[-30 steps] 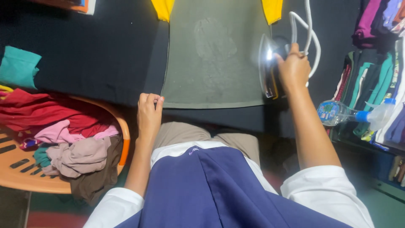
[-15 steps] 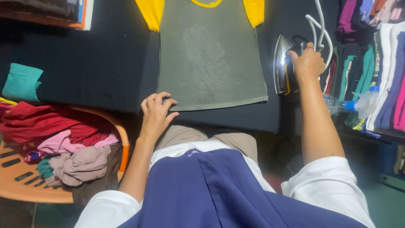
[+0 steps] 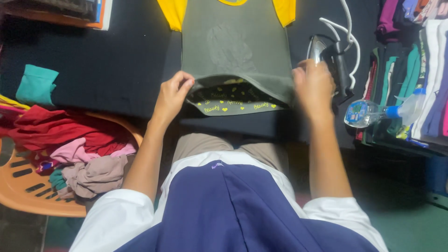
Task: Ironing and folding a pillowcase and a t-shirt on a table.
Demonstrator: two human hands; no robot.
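Grey shirt point(image 3: 233, 51) with yellow sleeves lies flat on the dark ironing surface point(image 3: 102, 70), neck end away from the person, hem end nearest. Left hand point(image 3: 171, 95) at the shirt's near-left corner, fingers pinched on the hem and lifting the top layer; the inner side shows dark fabric with small yellow hearts and lettering. Right hand point(image 3: 313, 86) at the shirt's near-right corner, fingers curled over the hem edge, gripping it; fingertips hidden under the cloth. Iron point(image 3: 329, 60) stands on its heel just right of the shirt, close behind the right hand, not touched by it; white cord point(image 3: 347, 32) loops up from it. Clear spray bottle point(image 3: 373, 112) with a blue cap lies on its side right of the iron. Stacks of folded clothes point(image 3: 415, 70) stand further right of the shirt. Folded teal cloth point(image 3: 36, 85) rests well left of the shirt on the same surface. Orange laundry basket point(image 3: 28, 191) sits to the left, nearer the person than the shirt, heaped with red, pink and beige garments point(image 3: 70, 144).
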